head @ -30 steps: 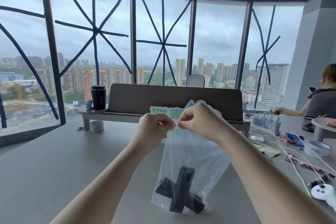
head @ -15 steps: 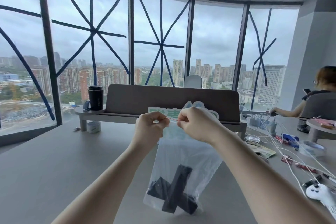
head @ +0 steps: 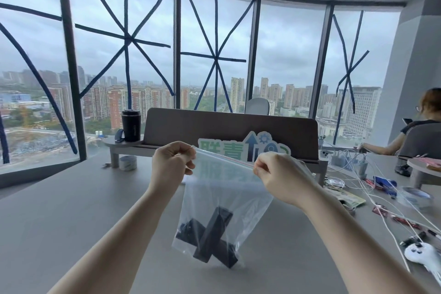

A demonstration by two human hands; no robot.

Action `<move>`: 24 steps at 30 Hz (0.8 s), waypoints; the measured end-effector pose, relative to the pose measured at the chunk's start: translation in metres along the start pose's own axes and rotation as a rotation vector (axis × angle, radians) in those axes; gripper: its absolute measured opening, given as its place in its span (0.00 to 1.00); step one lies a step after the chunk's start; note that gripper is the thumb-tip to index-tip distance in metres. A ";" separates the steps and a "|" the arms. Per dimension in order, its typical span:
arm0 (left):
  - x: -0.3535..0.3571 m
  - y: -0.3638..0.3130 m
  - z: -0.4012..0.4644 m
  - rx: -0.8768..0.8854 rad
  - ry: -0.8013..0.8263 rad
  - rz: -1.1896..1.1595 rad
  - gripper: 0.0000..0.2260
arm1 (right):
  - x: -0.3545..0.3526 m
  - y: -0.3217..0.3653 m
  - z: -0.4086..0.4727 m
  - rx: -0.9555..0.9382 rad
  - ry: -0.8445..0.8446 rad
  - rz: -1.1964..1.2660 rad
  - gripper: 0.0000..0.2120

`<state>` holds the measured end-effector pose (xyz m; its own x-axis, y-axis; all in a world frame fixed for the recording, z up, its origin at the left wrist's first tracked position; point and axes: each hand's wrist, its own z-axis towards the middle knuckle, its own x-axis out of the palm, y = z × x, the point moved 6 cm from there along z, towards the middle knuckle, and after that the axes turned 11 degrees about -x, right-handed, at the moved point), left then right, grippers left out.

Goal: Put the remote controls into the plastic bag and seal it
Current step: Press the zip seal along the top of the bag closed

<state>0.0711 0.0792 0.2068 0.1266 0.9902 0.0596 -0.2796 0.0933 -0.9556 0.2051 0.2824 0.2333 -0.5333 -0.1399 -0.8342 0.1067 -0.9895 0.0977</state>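
Above the grey table [head: 71, 210], the zip-lock bag [head: 222, 200] hangs with two black remote controls [head: 210, 234] crossed at its bottom, so loading looks done and only sealing remains. Left hand [head: 173, 164] and right hand [head: 278, 174] each pinch the red-lined top strip. Compared with half a second ago, the hands have drawn well apart along the strip, suggesting the seal is nearly pressed shut.
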 end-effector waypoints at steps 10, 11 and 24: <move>-0.026 -0.003 0.003 -0.009 -0.059 -0.055 0.09 | -0.010 0.009 0.003 -0.034 0.004 -0.075 0.16; -0.028 -0.002 0.004 -0.010 -0.060 -0.059 0.10 | -0.011 0.010 0.004 -0.035 0.000 -0.079 0.17; -0.052 0.033 0.038 -0.042 -0.119 -0.061 0.10 | 0.030 -0.004 0.048 -0.045 -0.006 0.030 0.23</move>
<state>0.0189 0.0353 0.1833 0.0276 0.9884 0.1492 -0.2345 0.1515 -0.9602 0.1488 0.2803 0.2339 -0.5341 -0.1703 -0.8281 0.1606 -0.9821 0.0984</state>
